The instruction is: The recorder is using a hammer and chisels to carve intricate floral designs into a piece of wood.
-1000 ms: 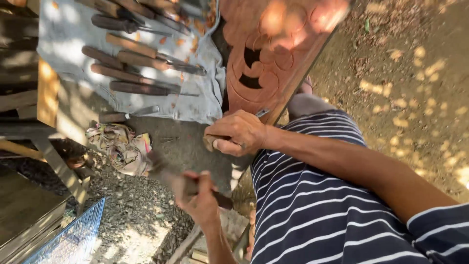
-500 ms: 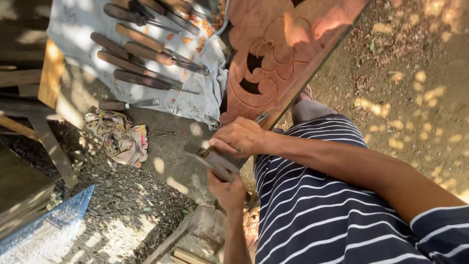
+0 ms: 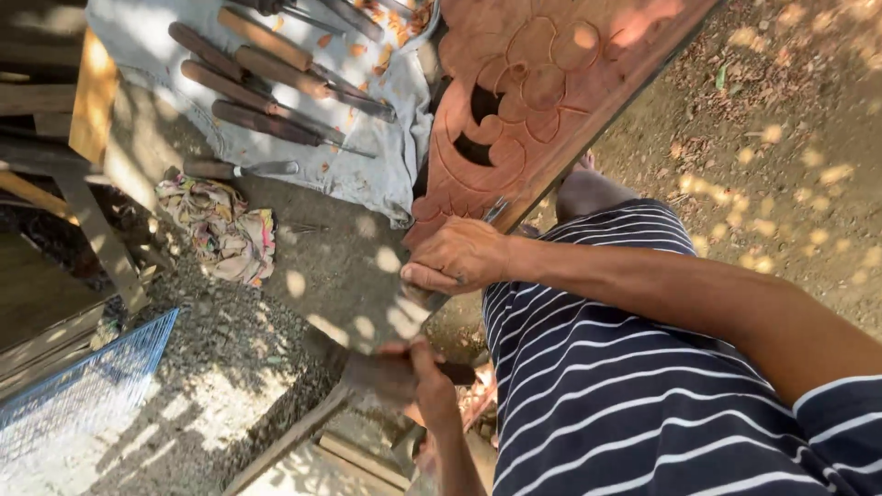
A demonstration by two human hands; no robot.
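My right hand [image 3: 457,257] is closed at the near edge of the grey bench top [image 3: 340,266], just below a carved reddish wooden panel [image 3: 542,92]. A thin metal tool tip [image 3: 496,210] pokes out behind its knuckles. Lower down, my left hand [image 3: 418,381] grips a dark-handled tool [image 3: 452,372] whose front end is blurred. Both forearms come from my striped shirt [image 3: 634,395].
Several wooden-handled chisels [image 3: 276,92] lie in a row on a pale cloth [image 3: 367,174] at the back of the bench. A crumpled rag [image 3: 220,230] and one loose chisel [image 3: 234,169] lie beside it. A blue wire cage [image 3: 83,386] stands at the lower left over gravel.
The view has shifted, so the bench and panel sit lower and closer. My left hand with the dark-handled tool has dropped away from my right hand, which stays at the bench edge.
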